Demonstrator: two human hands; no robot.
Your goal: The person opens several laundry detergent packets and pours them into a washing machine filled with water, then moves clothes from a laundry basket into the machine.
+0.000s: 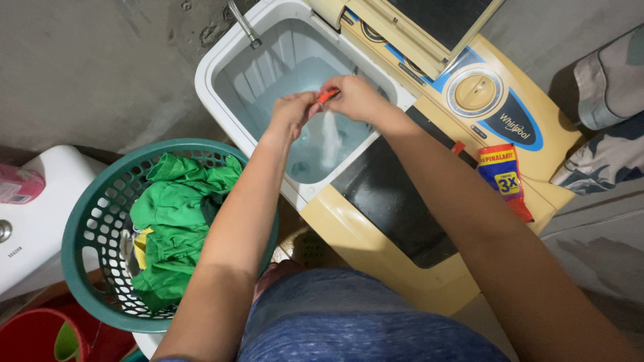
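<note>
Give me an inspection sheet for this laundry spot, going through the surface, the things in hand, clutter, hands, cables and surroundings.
Surface: twin-tub washing machine, cream top, dark lid shut on the right tub.
Things in hand: small orange sachet held over the open wash tub; white powder streams from it into the water.
Clutter: second sachet, red and blue, lies on the machine top.
Hands: left hand and right hand both pinch the orange sachet.
Cables: nothing seen.
Surroundings: green laundry basket with green clothes at the left; white appliance; red bucket; tap above the tub; grey concrete wall.
</note>
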